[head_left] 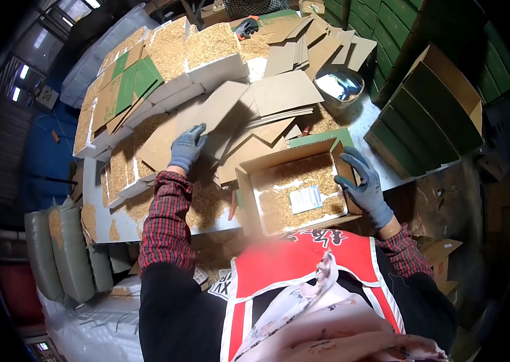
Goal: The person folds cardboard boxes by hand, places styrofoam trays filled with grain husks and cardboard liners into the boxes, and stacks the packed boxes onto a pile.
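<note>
My left hand (187,148), in a blue-grey glove, grips the lower edge of a flat brown cardboard sheet (211,113), which is tilted above the other sheets. My right hand (364,186), gloved too, is on the right wall of an open cardboard box (286,158), its fingers hooked over the rim. Inside the box lies a white tray (259,204) filled with tan, flaky material (282,193). On that material rests a small blue-and-white printed packet (306,200). Behind the box is a stack of cardboard sheets (285,95).
White trays (215,69) of flaky material are stacked at the back left, with green-and-brown cardboard pieces (128,84) on top. A bucket (340,90) holds shiny packets. Green boxes (424,130) stand at the right. Across the table is another person's gloved hand (246,28).
</note>
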Available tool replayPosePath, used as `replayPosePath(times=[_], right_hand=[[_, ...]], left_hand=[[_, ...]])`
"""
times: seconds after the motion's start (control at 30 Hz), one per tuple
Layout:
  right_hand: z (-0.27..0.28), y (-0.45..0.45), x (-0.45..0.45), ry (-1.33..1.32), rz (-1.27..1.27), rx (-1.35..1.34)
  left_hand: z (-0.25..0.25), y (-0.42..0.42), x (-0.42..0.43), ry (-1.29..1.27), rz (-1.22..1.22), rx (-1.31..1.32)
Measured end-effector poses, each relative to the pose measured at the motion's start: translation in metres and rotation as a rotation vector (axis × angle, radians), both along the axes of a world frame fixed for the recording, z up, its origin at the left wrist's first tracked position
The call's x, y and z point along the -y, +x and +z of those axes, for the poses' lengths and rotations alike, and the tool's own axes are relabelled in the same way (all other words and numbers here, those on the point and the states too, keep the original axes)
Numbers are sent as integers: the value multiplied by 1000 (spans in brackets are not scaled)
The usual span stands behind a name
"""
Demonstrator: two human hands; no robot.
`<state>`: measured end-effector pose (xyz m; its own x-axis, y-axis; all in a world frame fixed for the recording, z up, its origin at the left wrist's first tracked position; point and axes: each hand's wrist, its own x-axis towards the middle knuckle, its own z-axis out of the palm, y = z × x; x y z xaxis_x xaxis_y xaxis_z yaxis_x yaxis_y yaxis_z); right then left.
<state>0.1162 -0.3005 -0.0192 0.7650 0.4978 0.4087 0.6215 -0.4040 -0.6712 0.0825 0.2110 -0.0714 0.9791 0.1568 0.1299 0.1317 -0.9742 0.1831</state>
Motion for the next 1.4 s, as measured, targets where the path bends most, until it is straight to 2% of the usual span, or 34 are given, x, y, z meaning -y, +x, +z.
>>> replayPosePath(times=[0.07, 0.17, 0.23, 0.27, 0.3, 0.33, 0.37, 0.4, 0.47, 0.5, 0.53, 0.6, 0.67, 0.7, 0.73, 0.8, 0.87, 0.9, 0.93, 0.97, 1.0, 1.07, 1.13, 1.2, 1.23, 1.27, 1.33, 1.37, 1.4], right_hand=[[-11, -2, 1, 57, -83, -36], [-16, 0, 6, 241, -177, -132], [4, -6, 11, 357, -275, -235], [12, -6, 9, 503, -265, -227], [30, -13, 6, 450, -212, -121], [50, -19, 3, 404, -157, -14], [61, -21, 2, 114, -49, 226], [68, -24, -8, -33, 153, 190], [34, -32, -26, -387, 405, 41], [0, -32, -25, -633, 487, -42], [-3, -31, -27, -864, 548, -104], [-1, -25, -36, -847, 488, -157], [11, -21, -31, -556, 394, -148], [20, -21, -28, -405, 344, -149], [35, -18, -22, -103, 313, -83], [37, -10, 0, 149, -2, -133], [-3, 19, 21, 350, -213, -433], [-44, 41, 31, 269, -139, -479], [-82, 41, 30, 140, -52, -629], [-118, 40, 29, -9, 40, -762], [-130, 22, 13, -271, 4, -626], [-100, 5, -12, -389, -178, -669], [-83, -1, -15, -153, -110, -884], [-44, -11, -9, -138, -37, -766], [-49, -14, -6, 46, 7, -802], [-54, -18, -1, 228, 62, -835], [-26, -18, 23, 303, -46, -747], [-1, -14, 44, 348, -90, -684], [27, -13, 65, 389, -132, -629]], left_hand=[[32, -6, 19, 83, 63, 174], [99, -21, 89, 209, -163, 497], [130, -47, 156, 230, -423, 363], [120, -58, 182, 291, -622, 329], [116, -71, 208, 318, -813, 281], [98, -88, 230, 290, -878, 17], [77, -99, 242, 261, -889, -121], [73, -103, 249, 344, -879, -236], [81, -87, 259, 368, -944, -584], [83, -83, 258, 228, -958, -609], [85, -79, 257, 88, -968, -632], [90, -74, 251, -283, -922, -610], [94, -78, 238, -743, -793, -515], [95, -81, 226, -832, -749, -291], [100, -89, 222, -776, -565, 24], [71, -99, 189, -614, -221, 366], [15, -112, 181, -1090, 178, 488], [8, -117, 192, -1266, 166, 374], [-49, -122, 176, -1086, 168, 17], [-51, -125, 188, -992, 220, 16], [-53, -122, 214, -897, 268, 18], [-54, -115, 254, -709, 345, 31], [-58, -111, 245, -985, 259, 233], [-40, -107, 237, -1420, 173, 197], [-63, -106, 231, -1231, 197, 291], [-63, -106, 228, -1500, 258, 168], [-12, -84, 240, -1433, 151, 120], [23, -70, 249, -1435, 127, 1], [32, -48, 254, -1304, -133, 221]])
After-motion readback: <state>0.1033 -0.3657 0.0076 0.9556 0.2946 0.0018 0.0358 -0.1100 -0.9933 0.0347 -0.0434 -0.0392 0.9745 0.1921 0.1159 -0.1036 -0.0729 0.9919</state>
